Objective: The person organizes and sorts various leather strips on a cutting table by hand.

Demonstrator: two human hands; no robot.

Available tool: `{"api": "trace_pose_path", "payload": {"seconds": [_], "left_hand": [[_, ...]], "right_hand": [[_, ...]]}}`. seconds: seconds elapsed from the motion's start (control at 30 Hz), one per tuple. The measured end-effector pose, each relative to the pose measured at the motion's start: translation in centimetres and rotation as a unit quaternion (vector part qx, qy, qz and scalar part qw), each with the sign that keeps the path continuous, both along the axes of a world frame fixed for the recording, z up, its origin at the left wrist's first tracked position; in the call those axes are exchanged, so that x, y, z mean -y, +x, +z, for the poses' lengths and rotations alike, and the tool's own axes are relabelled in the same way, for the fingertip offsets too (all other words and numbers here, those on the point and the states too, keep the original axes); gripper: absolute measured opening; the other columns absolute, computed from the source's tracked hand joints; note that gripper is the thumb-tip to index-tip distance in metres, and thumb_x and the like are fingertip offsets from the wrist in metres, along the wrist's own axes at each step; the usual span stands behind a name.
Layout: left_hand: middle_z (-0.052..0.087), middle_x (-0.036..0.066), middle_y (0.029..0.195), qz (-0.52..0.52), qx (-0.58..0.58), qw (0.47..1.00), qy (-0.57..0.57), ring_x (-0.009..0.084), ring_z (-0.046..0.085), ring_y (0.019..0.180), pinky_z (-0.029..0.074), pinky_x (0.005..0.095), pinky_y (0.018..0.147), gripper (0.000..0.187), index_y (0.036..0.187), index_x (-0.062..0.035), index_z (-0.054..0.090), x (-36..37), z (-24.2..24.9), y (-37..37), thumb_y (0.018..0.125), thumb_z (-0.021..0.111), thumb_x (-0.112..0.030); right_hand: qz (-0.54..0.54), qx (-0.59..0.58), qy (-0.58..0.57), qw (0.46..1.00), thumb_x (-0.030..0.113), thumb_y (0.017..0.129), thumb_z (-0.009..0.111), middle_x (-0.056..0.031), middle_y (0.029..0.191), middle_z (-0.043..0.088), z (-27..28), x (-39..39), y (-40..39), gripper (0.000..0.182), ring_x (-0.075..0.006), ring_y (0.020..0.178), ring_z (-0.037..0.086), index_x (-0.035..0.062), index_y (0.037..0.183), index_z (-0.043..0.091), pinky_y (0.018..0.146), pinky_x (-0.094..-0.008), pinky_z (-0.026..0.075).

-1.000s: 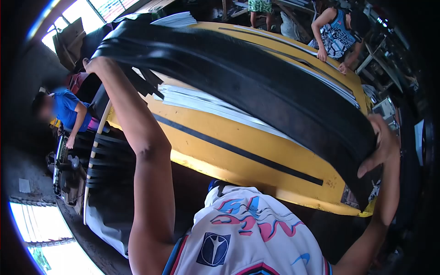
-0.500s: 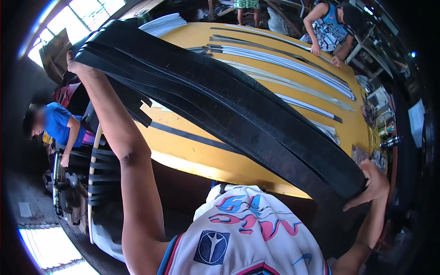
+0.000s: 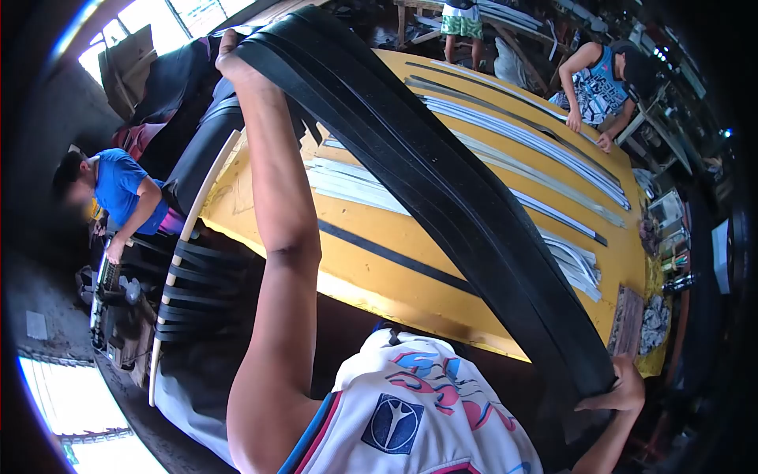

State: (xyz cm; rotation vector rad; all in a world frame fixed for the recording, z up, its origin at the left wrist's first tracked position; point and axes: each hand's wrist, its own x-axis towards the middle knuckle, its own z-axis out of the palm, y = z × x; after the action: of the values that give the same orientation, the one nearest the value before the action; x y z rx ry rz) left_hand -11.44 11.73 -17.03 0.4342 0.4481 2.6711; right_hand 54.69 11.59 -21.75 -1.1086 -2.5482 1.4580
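A thick bundle of long, wide black strips [image 3: 442,178], leather-like or rubbery, stretches between my two raised hands. It slopes from upper left to lower right, its layers loosely stacked. My left hand [image 3: 237,67] grips the far upper end, the thumb showing at the edge and the other fingers hidden behind the strips. At the lower end my right hand [image 3: 620,389] is closed on the bundle, thumb over the near face. Beneath it stands a yellow table [image 3: 347,280], where a single narrow black strip [image 3: 395,257] lies.
White and grey strips [image 3: 529,158] lie in rows across the table. A wooden rail hung with black straps [image 3: 205,292] stands at left. One person in blue [image 3: 126,189] works at left; another [image 3: 596,87] leans over the table's far right. Someone in green shorts [image 3: 462,28] stands behind.
The bundle now slopes more steeply. My left hand has moved up and right in view, my right hand lower. The view has shifted, uncovering more of the table's left side.
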Motion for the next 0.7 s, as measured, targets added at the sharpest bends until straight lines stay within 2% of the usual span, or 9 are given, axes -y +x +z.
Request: {"api": "trace_pose_path", "payload": {"seconds": [0.27,0.37,0.4,0.43,0.47,0.5,0.53,0.6,0.7], "left_hand": [[0.068,0.018,0.105,-0.001,-0.053,0.997,0.051,0.0357,0.065,0.102,0.048,0.0546,0.101,0.028,0.111,-0.0012,0.062,0.6,1.2,1.9,0.103,0.048,-0.024],[0.067,0.019,0.109,-0.117,-0.105,0.984,0.084,0.0385,0.061,0.108,0.043,0.0563,0.106,0.028,0.113,-0.0025,0.063,0.6,-0.2,-1.6,0.103,0.048,-0.024],[0.066,0.019,0.113,-0.042,-0.076,0.996,0.012,0.0386,0.059,0.111,0.041,0.0553,0.107,0.029,0.114,-0.0027,0.063,0.7,0.1,-0.4,0.103,0.046,-0.024],[0.064,0.018,0.125,0.042,-0.108,0.993,-0.024,0.0332,0.055,0.123,0.037,0.0395,0.112,0.036,0.122,0.0012,0.062,-0.5,-1.6,-5.0,0.097,0.051,-0.023],[0.063,0.019,0.126,0.161,-0.159,0.965,-0.130,0.0307,0.056,0.122,0.038,0.0372,0.110,0.042,0.127,0.0013,0.060,-0.2,-3.0,-7.1,0.096,0.054,-0.026],[0.062,0.022,0.128,0.101,-0.064,0.974,-0.191,0.0319,0.056,0.122,0.040,0.0385,0.108,0.048,0.129,0.0015,0.059,2.0,-0.2,4.5,0.095,0.055,-0.031],[0.061,0.024,0.130,0.047,-0.060,0.972,-0.224,0.0349,0.055,0.124,0.041,0.0410,0.109,0.049,0.128,0.0005,0.059,2.6,-0.2,7.0,0.095,0.053,-0.035],[0.058,0.028,0.132,-0.039,-0.115,0.973,-0.197,0.0433,0.052,0.128,0.034,0.0529,0.116,0.051,0.131,0.0004,0.057,2.4,-0.4,7.1,0.099,0.042,-0.037],[0.063,0.029,0.121,0.067,-0.357,0.894,-0.262,0.0349,0.067,0.103,0.056,0.0456,0.093,0.040,0.131,0.0043,0.056,2.5,-4.2,2.1,0.100,0.043,-0.018]], "right_hand": [[0.003,0.010,-0.018,1.000,0.017,0.048,0.098,-0.0081,0.088,0.075,-1.8,0.8,4.5,0.067,-0.0105,0.078,0.068,-0.0019,0.107,0.072,0.074,-0.0272,0.052],[-0.028,0.057,0.062,0.996,0.025,0.045,0.099,-0.0098,0.089,0.075,-2.9,1.6,7.6,0.073,-0.0137,0.078,0.069,0.0003,0.109,0.072,0.075,-0.0287,0.053],[-0.046,0.031,0.042,0.998,0.033,0.045,0.100,-0.0113,0.090,0.075,-4.7,1.6,9.3,0.077,-0.0187,0.081,0.071,0.0029,0.112,0.073,0.077,-0.0303,0.053],[-0.024,0.073,0.117,0.990,0.036,0.046,0.099,-0.0124,0.096,0.074,-4.1,2.0,9.7,0.077,-0.0224,0.087,0.072,0.0044,0.112,0.073,0.081,-0.0330,0.053],[-0.007,0.101,0.108,0.989,0.040,0.046,0.099,-0.0130,0.102,0.073,-3.5,2.2,9.5,0.082,-0.0239,0.093,0.071,0.0052,0.114,0.071,0.085,-0.0352,0.053],[-0.015,0.122,0.104,0.987,0.041,0.050,0.098,-0.0128,0.103,0.073,-3.9,2.5,10.1,0.082,-0.0239,0.094,0.071,0.0040,0.116,0.069,0.085,-0.0352,0.053],[0.020,0.032,0.099,0.994,0.040,0.057,0.096,-0.0128,0.102,0.074,-4.0,2.6,10.4,0.077,-0.0234,0.093,0.071,0.0018,0.118,0.067,0.084,-0.0337,0.054],[0.078,0.012,0.012,0.997,0.036,0.066,0.092,-0.0134,0.103,0.074,-4.5,2.1,11.1,0.073,-0.0220,0.092,0.072,-0.0011,0.121,0.064,0.082,-0.0330,0.054],[0.075,-0.052,0.015,0.996,0.029,0.070,0.091,-0.0168,0.114,0.072,-4.1,3.3,12.6,0.069,-0.0269,0.103,0.069,-0.0020,0.125,0.062,0.090,-0.0334,0.052]]}}
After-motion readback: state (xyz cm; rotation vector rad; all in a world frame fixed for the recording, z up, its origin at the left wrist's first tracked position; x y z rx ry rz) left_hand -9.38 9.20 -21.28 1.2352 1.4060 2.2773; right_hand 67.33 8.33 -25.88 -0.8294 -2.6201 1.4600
